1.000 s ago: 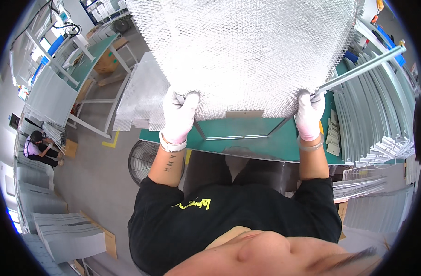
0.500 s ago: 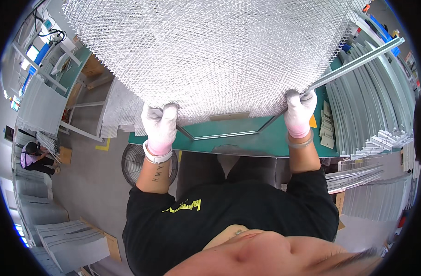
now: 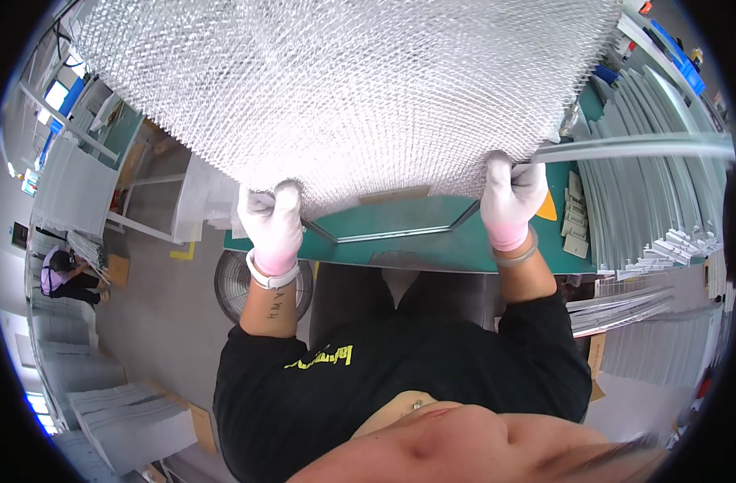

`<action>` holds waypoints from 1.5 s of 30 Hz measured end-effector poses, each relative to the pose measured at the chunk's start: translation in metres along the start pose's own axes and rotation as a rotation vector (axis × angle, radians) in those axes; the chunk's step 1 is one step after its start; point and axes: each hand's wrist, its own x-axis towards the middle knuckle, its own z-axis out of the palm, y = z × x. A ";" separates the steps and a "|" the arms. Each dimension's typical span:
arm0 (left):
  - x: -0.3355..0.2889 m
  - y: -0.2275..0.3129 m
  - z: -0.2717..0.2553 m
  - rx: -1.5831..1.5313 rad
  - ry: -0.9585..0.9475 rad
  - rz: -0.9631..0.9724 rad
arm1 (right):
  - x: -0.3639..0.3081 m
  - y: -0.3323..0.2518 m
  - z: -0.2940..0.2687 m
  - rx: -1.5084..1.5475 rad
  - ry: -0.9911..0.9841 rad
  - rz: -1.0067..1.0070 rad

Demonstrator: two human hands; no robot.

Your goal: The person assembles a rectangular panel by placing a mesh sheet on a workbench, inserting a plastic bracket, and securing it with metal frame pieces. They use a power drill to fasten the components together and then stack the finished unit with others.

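A big silver expanded-metal mesh sheet (image 3: 360,97) fills the upper middle of the view, tilted above the table. My left hand (image 3: 273,225), in a white glove with grey fingertips, is closed on its near left part, thumb on top. At the near right part my right hand (image 3: 513,201), gloved alike, grips the mesh too. From the right hand a slim metal bar (image 3: 641,147) sticks out to the right; its held end is hidden by the fingers. Beneath the mesh, a metal frame (image 3: 396,235) lies on the green tabletop (image 3: 432,258), its far side covered.
Many pale metal strips (image 3: 641,177) are stacked on the right, beside small beige plates (image 3: 575,217) and a yellow-orange piece (image 3: 547,208). A round fan (image 3: 229,286) stands on the floor at left. Farther left, a person (image 3: 66,274) crouches near stacked panels.
Both hands and the mesh have shifted slightly left. The bar at my right hand has swung from slanting up and away to nearly level across the view.
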 end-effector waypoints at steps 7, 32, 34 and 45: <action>-0.002 0.001 0.003 -0.031 0.014 -0.010 | 0.016 -0.005 -0.014 0.401 -0.229 0.257; 0.031 0.002 -0.004 -0.009 -0.098 -0.095 | 0.013 -0.016 -0.014 0.328 -0.148 0.195; 0.025 0.002 0.016 0.027 0.124 -0.059 | 0.011 -0.016 -0.013 0.283 -0.122 0.166; 0.026 0.002 0.020 0.010 0.031 -0.135 | 0.004 0.018 -0.019 0.243 -0.066 0.215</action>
